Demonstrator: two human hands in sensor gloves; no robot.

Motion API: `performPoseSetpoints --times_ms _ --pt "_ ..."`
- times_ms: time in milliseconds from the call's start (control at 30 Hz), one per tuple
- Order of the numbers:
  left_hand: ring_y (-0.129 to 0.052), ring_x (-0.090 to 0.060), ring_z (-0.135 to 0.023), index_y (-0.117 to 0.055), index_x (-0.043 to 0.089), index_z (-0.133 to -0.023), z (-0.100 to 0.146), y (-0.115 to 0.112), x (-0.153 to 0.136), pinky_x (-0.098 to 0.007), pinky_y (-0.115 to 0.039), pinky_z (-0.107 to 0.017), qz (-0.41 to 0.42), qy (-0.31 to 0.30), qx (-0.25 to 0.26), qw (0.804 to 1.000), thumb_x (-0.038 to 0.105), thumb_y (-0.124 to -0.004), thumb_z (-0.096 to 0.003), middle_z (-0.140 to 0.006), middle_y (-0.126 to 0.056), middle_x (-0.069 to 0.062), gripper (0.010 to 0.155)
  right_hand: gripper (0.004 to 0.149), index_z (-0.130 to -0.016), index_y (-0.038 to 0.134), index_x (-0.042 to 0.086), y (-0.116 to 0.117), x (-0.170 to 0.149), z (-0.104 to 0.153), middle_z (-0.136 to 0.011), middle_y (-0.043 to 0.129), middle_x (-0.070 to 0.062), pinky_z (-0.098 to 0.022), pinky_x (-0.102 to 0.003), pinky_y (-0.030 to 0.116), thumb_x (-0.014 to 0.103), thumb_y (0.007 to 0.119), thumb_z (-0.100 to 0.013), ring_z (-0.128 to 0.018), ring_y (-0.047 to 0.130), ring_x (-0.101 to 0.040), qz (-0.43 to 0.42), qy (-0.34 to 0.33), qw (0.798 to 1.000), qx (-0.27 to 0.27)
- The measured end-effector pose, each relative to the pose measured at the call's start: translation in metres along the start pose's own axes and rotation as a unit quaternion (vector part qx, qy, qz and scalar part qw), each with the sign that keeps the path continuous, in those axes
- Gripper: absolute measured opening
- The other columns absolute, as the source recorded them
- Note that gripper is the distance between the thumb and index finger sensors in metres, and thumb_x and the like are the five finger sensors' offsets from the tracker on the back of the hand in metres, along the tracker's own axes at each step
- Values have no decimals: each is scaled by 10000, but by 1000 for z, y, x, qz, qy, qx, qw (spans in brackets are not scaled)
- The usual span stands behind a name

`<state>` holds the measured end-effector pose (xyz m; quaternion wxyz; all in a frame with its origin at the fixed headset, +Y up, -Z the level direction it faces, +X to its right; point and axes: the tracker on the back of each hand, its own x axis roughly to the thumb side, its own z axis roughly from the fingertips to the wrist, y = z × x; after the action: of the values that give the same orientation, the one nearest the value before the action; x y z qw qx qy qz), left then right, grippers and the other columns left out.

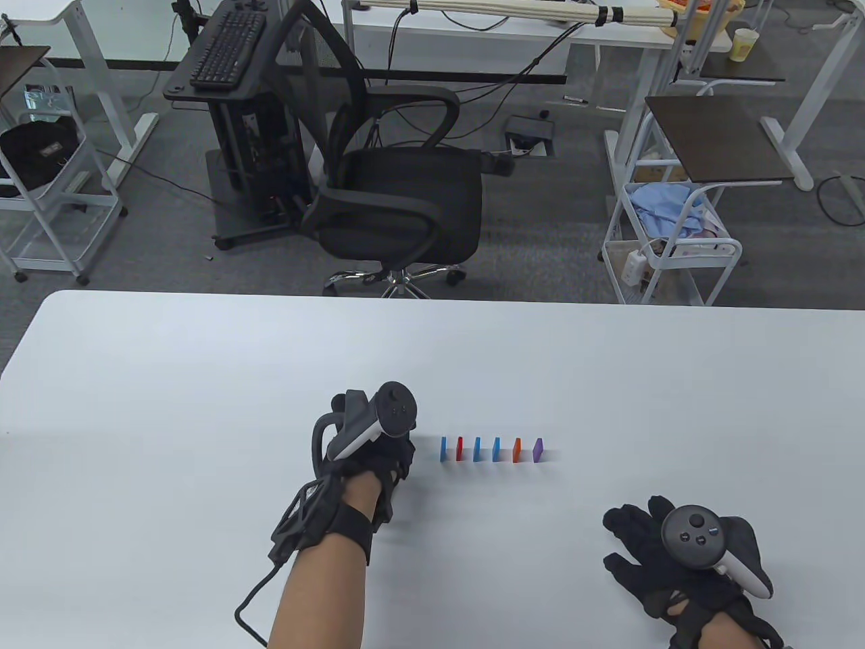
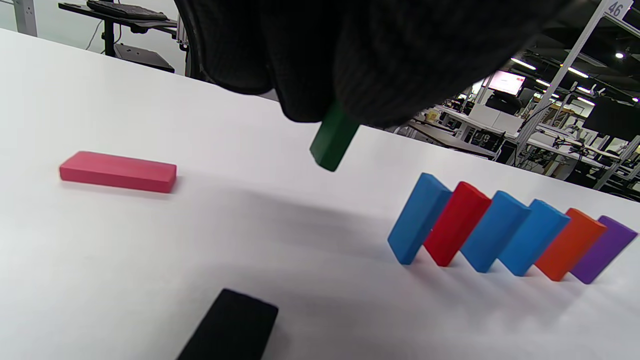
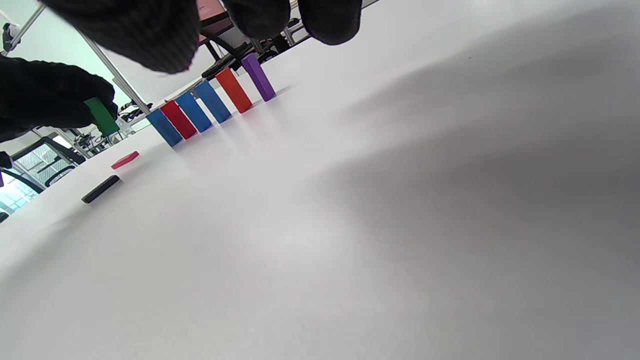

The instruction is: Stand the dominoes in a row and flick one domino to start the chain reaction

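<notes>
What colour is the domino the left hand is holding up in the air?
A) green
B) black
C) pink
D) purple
A. The left hand pinches the green domino above the table, beside the blue end of the row. The pink domino and the black domino lie flat on the table, and the purple domino stands at the far end of the row.

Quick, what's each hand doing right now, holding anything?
Left hand: pinching a green rectangular domino above the table.
Right hand: open, fingers spread, holding nothing.
</notes>
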<state>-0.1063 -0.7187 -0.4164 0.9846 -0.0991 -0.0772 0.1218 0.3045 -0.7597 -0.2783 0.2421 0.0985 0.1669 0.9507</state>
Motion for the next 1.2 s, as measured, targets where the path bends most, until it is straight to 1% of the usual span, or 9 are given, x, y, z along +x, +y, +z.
performPoseSetpoints --times_ms 367,767,1033,1200 --pt "-744 -294 -970 -620 271 -924 -7 -15 4 -737 -185 -698 21 -3 -6 1000 307 -888 -430 -959 -821 -28 564 637 -1037 398 264 0 0 0 -1156 341 -129 -697 -659 23 499 707 -532 -1002 22 -469 -2 1 1000 1" --pt "-751 -298 -959 -617 242 -923 -20 -37 11 -736 -190 -698 27 3 -22 999 308 -892 -428 -948 -827 -32 569 635 -1036 402 263 -2 -2 0 -1155 344 -130 -697 -660 24 497 708 -532 -1002 24 -470 -3 3 1000 -2" --pt "-756 -300 -951 -616 239 -922 -27 -45 11 -734 -199 -702 23 14 -26 999 306 -890 -434 -942 -829 -34 564 635 -1037 403 261 -3 -2 0 -1156 343 -130 -697 -659 23 497 708 -532 -1002 23 -470 -3 3 1000 -3" --pt "-761 -302 -946 -618 236 -920 -28 -45 10 -734 -200 -702 29 18 -27 999 305 -894 -427 -935 -835 -35 570 635 -1037 401 263 -3 -2 0 -1156 342 -131 -697 -659 23 498 707 -532 -1002 20 -470 -3 3 1000 -3"
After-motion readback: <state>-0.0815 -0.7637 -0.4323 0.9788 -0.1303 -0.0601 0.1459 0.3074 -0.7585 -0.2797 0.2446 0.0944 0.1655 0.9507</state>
